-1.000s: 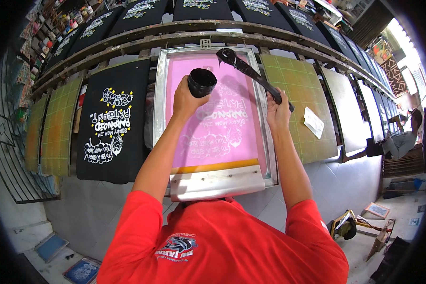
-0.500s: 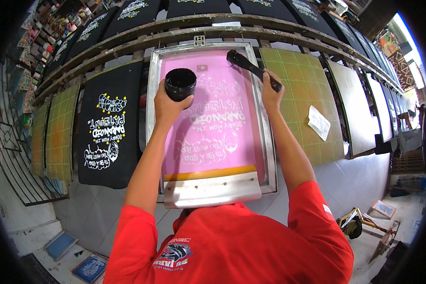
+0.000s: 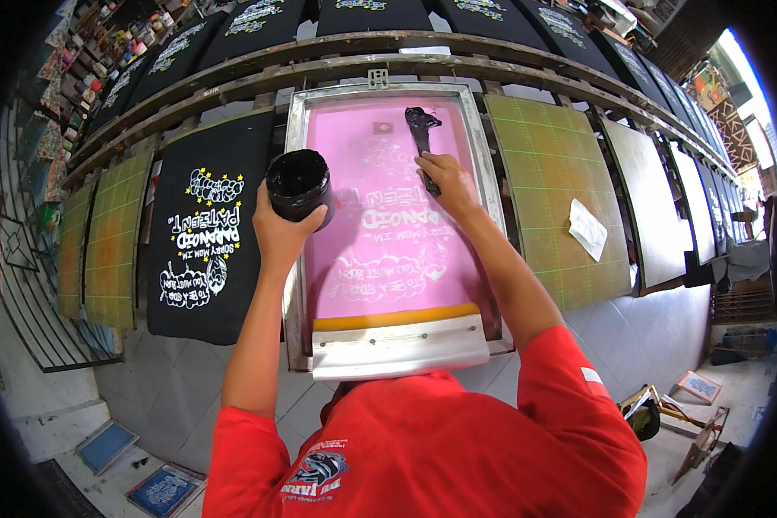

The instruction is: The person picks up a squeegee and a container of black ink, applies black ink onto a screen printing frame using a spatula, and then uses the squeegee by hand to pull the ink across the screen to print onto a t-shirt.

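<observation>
My left hand (image 3: 281,224) is wrapped round a black jar (image 3: 299,177) of dark, thick ink, held over the left side of a pink printing screen (image 3: 371,259) in a metal frame (image 3: 295,116). My right hand (image 3: 445,181) grips the handle of an ink-coated black spatula (image 3: 420,129), its smeared head hanging over the screen's upper right. White reversed lettering and drawings show on the mesh. Along the near end of the frame rests a wide metal squeegee (image 3: 400,350) with a yellow blade.
Left of the screen lies a printed black shirt (image 3: 198,147) on a board. Green boards (image 3: 552,138) flank these, one bearing a white paper (image 3: 587,229). Beyond wooden rails (image 3: 233,71) runs a row of printed shirts (image 3: 250,22). Small framed screens (image 3: 108,445) lie on the floor.
My left hand has brought the jar left and down. The spatula in my right hand has swung leftward, more upright over the screen. The person seen at the far right earlier is now mostly hidden.
</observation>
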The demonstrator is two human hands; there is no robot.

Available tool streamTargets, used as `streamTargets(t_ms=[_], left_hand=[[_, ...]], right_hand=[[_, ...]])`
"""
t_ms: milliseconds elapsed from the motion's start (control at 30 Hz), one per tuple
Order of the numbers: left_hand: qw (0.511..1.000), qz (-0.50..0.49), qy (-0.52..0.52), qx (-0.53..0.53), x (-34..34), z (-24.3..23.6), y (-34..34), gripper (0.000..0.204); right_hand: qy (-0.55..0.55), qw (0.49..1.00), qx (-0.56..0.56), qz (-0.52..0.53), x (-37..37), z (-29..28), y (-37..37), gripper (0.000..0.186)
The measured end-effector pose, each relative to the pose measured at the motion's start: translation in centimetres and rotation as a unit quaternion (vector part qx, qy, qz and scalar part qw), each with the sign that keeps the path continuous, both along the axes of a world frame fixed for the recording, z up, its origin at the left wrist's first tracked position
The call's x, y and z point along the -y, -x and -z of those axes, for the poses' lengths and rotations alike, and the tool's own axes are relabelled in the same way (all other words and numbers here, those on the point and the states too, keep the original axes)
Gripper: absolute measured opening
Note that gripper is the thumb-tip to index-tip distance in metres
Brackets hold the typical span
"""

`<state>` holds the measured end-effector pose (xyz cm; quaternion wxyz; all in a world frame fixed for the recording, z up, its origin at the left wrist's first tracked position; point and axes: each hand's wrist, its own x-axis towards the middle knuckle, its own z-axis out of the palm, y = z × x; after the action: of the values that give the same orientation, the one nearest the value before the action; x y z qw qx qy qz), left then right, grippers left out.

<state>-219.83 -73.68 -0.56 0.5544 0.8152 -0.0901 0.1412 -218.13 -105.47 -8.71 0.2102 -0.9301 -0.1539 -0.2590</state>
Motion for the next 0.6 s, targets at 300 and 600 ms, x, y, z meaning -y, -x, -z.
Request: streamTargets(t_ms=[300,600], left_hand=[[1.0,-0.01,0.018,0.015,-3.5,-0.2,1.6,0.07],[0.999,-0.038,-0.002,0.016,-6.0,0.3,2.5,0.071]], right_hand=[[0.058,0.996,-0.049,-0.039,-3.1,-1.2,-1.3,0.026],[0.105,0.987,-0.073,-0.098,-7.9,-0.2,-3.0,0.027]])
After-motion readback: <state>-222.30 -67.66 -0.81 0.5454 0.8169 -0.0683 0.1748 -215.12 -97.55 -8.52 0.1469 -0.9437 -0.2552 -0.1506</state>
